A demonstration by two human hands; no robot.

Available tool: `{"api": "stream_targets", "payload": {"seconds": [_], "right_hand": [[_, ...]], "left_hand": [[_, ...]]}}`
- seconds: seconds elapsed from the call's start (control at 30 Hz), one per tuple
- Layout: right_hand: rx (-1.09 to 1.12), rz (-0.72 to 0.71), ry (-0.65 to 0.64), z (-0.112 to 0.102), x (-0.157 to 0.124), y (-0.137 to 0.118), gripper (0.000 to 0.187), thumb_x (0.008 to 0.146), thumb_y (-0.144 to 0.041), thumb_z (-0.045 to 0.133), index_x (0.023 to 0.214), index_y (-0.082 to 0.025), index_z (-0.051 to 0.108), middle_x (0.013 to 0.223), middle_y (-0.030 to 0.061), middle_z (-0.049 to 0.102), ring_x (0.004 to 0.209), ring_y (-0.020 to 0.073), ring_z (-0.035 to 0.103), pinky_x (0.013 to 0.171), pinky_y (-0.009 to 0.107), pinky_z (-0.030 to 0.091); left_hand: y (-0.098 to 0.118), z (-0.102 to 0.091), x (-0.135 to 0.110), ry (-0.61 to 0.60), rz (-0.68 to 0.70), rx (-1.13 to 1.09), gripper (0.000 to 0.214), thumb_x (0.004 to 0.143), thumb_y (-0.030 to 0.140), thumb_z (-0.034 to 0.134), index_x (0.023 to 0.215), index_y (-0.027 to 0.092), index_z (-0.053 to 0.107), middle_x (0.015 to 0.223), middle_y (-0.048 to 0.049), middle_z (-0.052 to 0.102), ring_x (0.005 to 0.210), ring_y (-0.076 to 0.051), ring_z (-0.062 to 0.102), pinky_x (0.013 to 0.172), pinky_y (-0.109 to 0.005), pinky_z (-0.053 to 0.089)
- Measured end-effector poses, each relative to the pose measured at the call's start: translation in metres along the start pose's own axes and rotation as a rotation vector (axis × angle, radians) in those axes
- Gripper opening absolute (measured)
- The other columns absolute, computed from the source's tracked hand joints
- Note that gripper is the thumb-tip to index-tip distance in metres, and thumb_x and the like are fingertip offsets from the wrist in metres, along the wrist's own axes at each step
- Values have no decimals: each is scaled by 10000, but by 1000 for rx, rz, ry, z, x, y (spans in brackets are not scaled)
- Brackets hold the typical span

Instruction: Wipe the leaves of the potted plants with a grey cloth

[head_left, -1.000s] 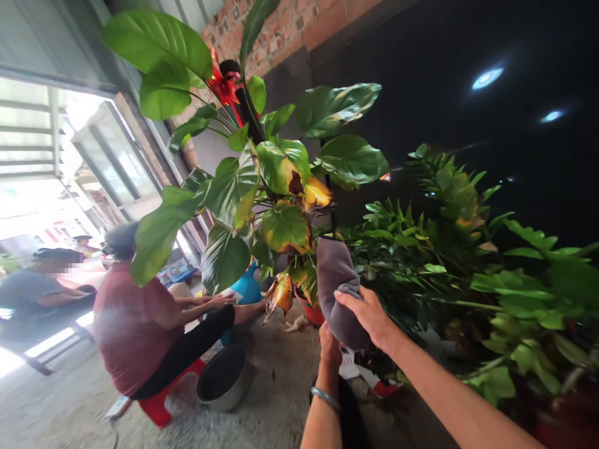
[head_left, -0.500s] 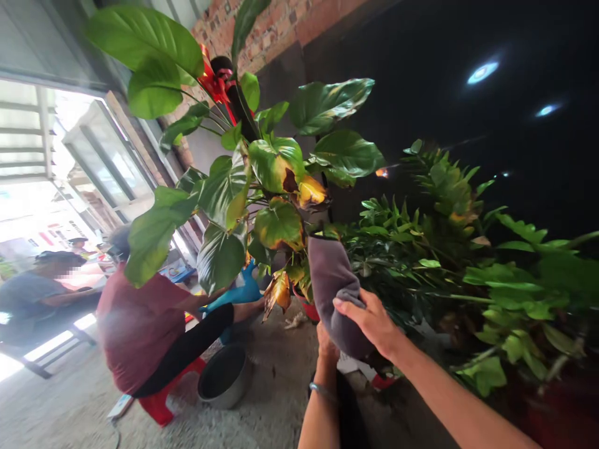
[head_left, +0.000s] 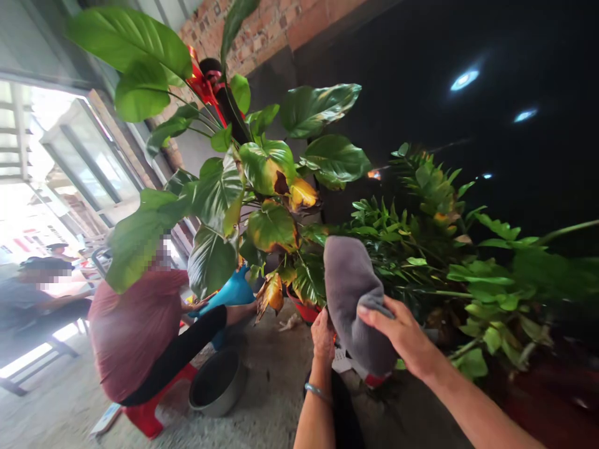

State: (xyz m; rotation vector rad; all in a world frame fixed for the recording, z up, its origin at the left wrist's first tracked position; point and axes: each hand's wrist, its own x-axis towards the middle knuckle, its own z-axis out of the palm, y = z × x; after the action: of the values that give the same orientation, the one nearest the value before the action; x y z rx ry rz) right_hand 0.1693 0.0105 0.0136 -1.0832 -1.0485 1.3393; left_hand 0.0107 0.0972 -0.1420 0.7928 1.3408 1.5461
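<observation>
My right hand (head_left: 397, 327) is closed round a bunched grey cloth (head_left: 350, 280), thumb on top, with the cloth's long end standing up. Left of the cloth, my left hand (head_left: 322, 337) has its fingers curled together just below a dark green leaf (head_left: 311, 280); whatever they pinch is hidden. A bracelet circles that wrist. The leaf belongs to a tall potted plant (head_left: 271, 224), whose lower leaves are yellow and brown at the edges. Its red pot (head_left: 304, 308) shows partly behind the leaves and beside my left hand.
More leafy plants (head_left: 421, 218) crowd the right side before a dark glossy wall. A grey bucket (head_left: 218, 383) stands on the concrete floor at left. Close by, a person (head_left: 135, 330) sits on a red stool (head_left: 145, 415) near a blue object (head_left: 234, 290). Another person sits farther left.
The cloth in my right hand has moved right, away from the plant, and the dark green leaf behind it now shows. The whole view has shifted slightly, moving the surroundings left.
</observation>
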Motion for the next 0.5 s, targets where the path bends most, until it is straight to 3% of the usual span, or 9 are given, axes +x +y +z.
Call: {"api": "stream_targets", "payload": {"seconds": [0.1, 0.17, 0.23, 0.33, 0.43, 0.5], "right_hand": [[49, 132, 57, -6, 9, 12, 296, 506, -460, 752, 641, -201, 708, 632, 35, 713, 709, 266, 650, 672, 363, 494], [4, 260, 95, -9, -4, 28, 312, 474, -458, 749, 645, -199, 725, 707, 69, 747, 781, 310, 673, 706, 393, 510], [-60, 286, 160, -12, -23, 35, 326, 460, -450, 743, 678, -208, 746, 803, 81, 767, 853, 326, 676, 736, 395, 515], [-125, 104, 156, -14, -32, 17, 309, 494, -465, 724, 674, -214, 746, 762, 65, 755, 811, 304, 664, 712, 372, 509], [-128, -115, 160, -15, -5, -13, 270, 509, -459, 732, 622, -214, 715, 654, 38, 712, 724, 264, 628, 676, 342, 483], [-16, -88, 265, -17, 20, -18, 272, 462, -442, 750, 613, -221, 701, 633, 23, 702, 719, 255, 622, 683, 335, 473]], "left_hand": [[5, 7, -1, -27, -15, -131, 429, 594, 587, 691, 733, 182, 671, 706, -47, 695, 684, -203, 619, 625, -310, 507], [7, 8, -1, -30, -27, -191, 486, 483, 615, 743, 683, 183, 644, 638, -15, 650, 625, -175, 579, 576, -286, 478], [6, 8, 0, -23, -28, -203, 503, 448, 628, 760, 625, 180, 615, 582, -5, 606, 597, -163, 549, 555, -278, 453], [3, 9, 1, -32, -26, -218, 495, 454, 619, 769, 619, 179, 613, 588, -12, 596, 620, -167, 547, 573, -287, 453], [3, 10, 0, -20, -37, -226, 488, 436, 594, 783, 634, 181, 615, 586, 3, 573, 596, -152, 524, 565, -288, 457], [4, 10, -1, -8, -43, -239, 488, 424, 574, 793, 655, 178, 625, 612, 2, 583, 586, -141, 518, 548, -276, 451]]}}
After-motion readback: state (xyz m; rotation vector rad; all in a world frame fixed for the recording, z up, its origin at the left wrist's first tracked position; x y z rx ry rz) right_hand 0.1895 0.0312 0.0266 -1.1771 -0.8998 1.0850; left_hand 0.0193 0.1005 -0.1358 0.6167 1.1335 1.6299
